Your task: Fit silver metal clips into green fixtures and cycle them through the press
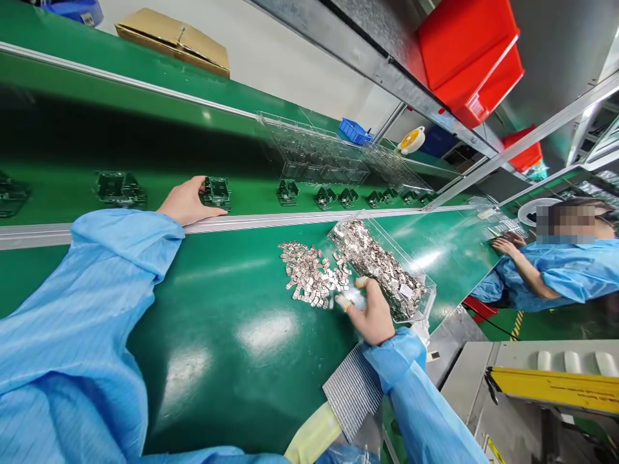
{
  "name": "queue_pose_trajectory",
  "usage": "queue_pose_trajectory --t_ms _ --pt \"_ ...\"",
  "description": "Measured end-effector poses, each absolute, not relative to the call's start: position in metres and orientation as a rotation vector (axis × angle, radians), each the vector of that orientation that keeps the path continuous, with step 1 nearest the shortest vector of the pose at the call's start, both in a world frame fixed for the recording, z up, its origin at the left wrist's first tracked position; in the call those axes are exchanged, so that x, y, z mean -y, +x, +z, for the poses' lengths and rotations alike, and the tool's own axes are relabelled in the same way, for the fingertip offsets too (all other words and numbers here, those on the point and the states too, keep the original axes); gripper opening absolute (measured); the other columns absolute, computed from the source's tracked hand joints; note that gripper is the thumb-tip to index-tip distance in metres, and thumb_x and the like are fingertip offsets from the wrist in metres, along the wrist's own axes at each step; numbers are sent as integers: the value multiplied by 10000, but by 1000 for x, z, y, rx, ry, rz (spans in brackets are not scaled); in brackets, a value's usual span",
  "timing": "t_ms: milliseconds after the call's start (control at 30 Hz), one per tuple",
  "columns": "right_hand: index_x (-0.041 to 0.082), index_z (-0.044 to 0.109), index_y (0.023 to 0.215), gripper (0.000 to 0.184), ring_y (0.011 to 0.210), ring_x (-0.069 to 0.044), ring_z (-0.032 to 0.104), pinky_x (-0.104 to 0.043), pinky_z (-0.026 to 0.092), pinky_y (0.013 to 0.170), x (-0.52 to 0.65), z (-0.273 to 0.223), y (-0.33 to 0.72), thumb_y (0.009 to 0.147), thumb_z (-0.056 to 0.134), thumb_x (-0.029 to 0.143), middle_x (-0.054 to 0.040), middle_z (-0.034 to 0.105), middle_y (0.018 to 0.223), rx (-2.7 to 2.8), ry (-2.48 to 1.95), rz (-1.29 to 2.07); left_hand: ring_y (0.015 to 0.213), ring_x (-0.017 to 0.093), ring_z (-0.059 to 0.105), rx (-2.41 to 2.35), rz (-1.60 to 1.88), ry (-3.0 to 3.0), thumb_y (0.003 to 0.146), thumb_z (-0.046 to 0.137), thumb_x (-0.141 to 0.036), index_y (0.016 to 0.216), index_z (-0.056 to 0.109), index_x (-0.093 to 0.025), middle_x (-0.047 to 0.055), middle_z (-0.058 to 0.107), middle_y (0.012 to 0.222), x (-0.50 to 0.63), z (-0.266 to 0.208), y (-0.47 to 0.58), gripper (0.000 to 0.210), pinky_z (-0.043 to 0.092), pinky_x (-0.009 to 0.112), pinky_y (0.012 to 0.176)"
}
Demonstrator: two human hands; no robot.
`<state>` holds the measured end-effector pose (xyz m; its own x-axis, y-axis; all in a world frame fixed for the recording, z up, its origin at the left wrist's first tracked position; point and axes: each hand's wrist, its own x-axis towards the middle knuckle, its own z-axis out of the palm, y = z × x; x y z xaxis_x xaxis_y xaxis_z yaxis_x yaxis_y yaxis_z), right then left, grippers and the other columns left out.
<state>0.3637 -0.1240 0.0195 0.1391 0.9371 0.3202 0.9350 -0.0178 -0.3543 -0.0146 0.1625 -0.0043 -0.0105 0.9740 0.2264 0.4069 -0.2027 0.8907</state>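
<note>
At the edge of the green belt, my left hand [191, 205] is closed around the near side of a small green circuit board assembly [217, 192], its thumb in front and fingers behind. My right hand [373, 314] hovers at the right edge of a pile of small silvery metal pieces [309, 274] on the green table. Thumb and forefinger, both with pale fingertip covers, are apart, and I see nothing between them. Just beyond this hand lies a long clear tray [428, 299] heaped with more metal pieces [380, 261].
Several more circuit board assemblies [289, 192] stand along the belt [251, 196], with clear plastic trays [319, 154] behind. A metal rail [232, 222] divides belt and table. Grey ridged material [353, 390] lies near my right forearm. A co-worker [546, 264] sits at right; red bins [469, 58] hang overhead.
</note>
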Motion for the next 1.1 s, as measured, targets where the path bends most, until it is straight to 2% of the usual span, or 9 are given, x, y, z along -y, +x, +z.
queue_pose_trajectory --t_ms 67,200,333,400,500,600,767,933,1100 --pt "210 489 1146 354 943 -244 634 -385 514 827 113 17 370 835 569 359 -99 651 1038 1822 -1962 109 1128 246 603 -1490 1172 1737 504 913 -409 1140 510 -22 15 639 1087 -158 -1 -13 846 378 536 1082" --pt "229 559 1144 326 776 -190 647 -327 516 761 88 14 377 824 514 195 -40 697 939 1829 -2050 151 902 195 669 -1463 1270 1667 662 868 -324 1244 449 -66 20 665 998 -138 4 7 762 539 509 932" --pt "197 644 968 205 723 -199 608 -314 475 694 70 9 374 781 567 161 -66 651 896 1761 -2191 81 817 229 713 -1107 1337 1452 592 892 -279 1178 440 -143 34 691 924 -99 -1 51 752 602 483 850" --pt "191 650 819 123 691 -192 586 -299 448 656 65 7 371 739 587 122 -64 621 845 1741 -2238 78 880 256 726 -914 1259 1417 561 892 -278 1129 456 -184 62 692 992 -74 -6 74 722 614 458 849" --pt "195 627 709 134 662 -176 556 -283 428 638 66 10 366 697 579 70 -42 593 780 1718 -2237 102 984 267 714 -718 1121 1383 578 873 -275 1128 463 -203 96 656 1132 -30 -9 100 689 615 432 856" --pt "191 648 746 137 657 -180 549 -294 445 648 81 21 361 720 555 93 -38 593 745 1674 -2164 132 982 247 713 -656 1016 1311 608 858 -247 1153 446 -209 80 653 1112 13 -8 115 683 612 405 847" --pt "166 674 1022 264 669 -181 598 -293 506 625 154 47 349 858 491 264 -44 649 759 1532 -1924 296 909 204 721 -559 886 1102 612 849 -187 1121 463 -222 41 682 1037 68 -10 128 641 598 336 820" --pt "183 680 869 158 577 -156 561 -250 457 495 237 47 314 857 577 302 -21 631 670 1193 -1614 649 834 164 705 -531 865 1044 578 859 -132 1074 493 -224 10 690 942 120 -6 142 622 592 291 775" --pt "201 616 974 139 619 -154 594 -247 486 538 263 16 270 906 548 303 -23 648 741 917 -1424 671 857 150 694 -586 843 1017 633 845 -171 1049 520 -233 -3 696 935 164 2 158 532 583 274 796"
